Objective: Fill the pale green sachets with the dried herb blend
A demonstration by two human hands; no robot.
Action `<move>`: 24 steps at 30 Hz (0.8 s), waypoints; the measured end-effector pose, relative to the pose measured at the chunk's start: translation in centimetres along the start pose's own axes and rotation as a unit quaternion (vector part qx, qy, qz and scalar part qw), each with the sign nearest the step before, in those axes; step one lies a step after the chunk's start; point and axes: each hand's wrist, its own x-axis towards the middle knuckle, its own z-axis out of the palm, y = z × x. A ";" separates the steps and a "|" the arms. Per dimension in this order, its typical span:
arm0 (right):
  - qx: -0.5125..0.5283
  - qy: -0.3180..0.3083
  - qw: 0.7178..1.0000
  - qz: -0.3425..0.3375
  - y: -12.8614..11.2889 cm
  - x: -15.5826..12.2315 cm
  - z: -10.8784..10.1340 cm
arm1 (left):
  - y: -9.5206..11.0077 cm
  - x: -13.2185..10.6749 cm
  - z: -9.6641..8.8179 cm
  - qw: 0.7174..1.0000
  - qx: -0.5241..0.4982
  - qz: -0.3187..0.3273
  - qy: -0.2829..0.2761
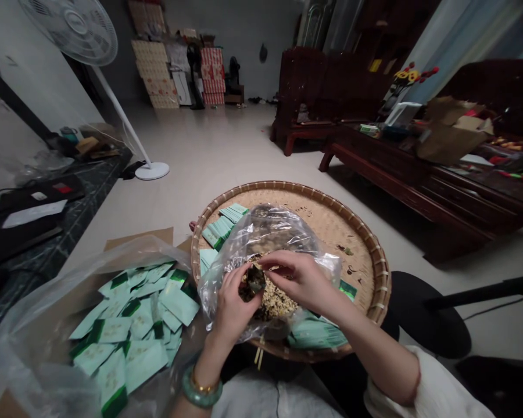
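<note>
My left hand (235, 302) is curled around a small dark, shiny packet (256, 280) whose mouth seems to face up. Just to its right, my right hand (298, 281) has thumb and fingers pinched together at the packet's edge; anything between them is too small to make out. Both hands are over a clear plastic bag (287, 223) holding a loose, pale, chopped dry mix (276, 299) with dark bits. This bag rests on a round woven bamboo tray (357, 235). Flat green packets (318, 332) lie by my right forearm, and more stacked green packets (220, 231) sit at the tray's left.
Left of the tray, a plastic-lined box holds many filled green packets (135, 325). A pair of light sticks (258, 357) pokes out at the tray's front. A white standing fan (150, 169), a dark wooden table (387, 162) and a black round base (431, 316) surround the spot.
</note>
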 end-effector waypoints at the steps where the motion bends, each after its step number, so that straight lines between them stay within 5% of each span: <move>1: -0.002 0.011 1.000 0.005 0.2 -0.3 0.0 | 0.0 0.0 0.0 1.000 0.002 0.000 -0.001; 7: 0.036 -0.011 0.998 0.044 2.4 -2.9 2.0 | -0.1 -0.8 -0.1 0.999 0.018 0.024 -0.012; 12: -0.017 -0.002 0.999 -0.035 2.8 -4.3 3.2 | 0.3 -1.3 -0.5 0.998 0.025 0.033 -0.049; 19: -0.040 -0.001 0.997 -0.072 3.6 -4.4 2.2 | 0.7 0.2 -2.7 0.980 -0.045 -0.010 -0.192; 24: -0.018 0.038 0.997 -0.061 4.3 -4.0 0.6 | -0.4 2.1 -2.5 0.962 -0.186 -0.072 -0.188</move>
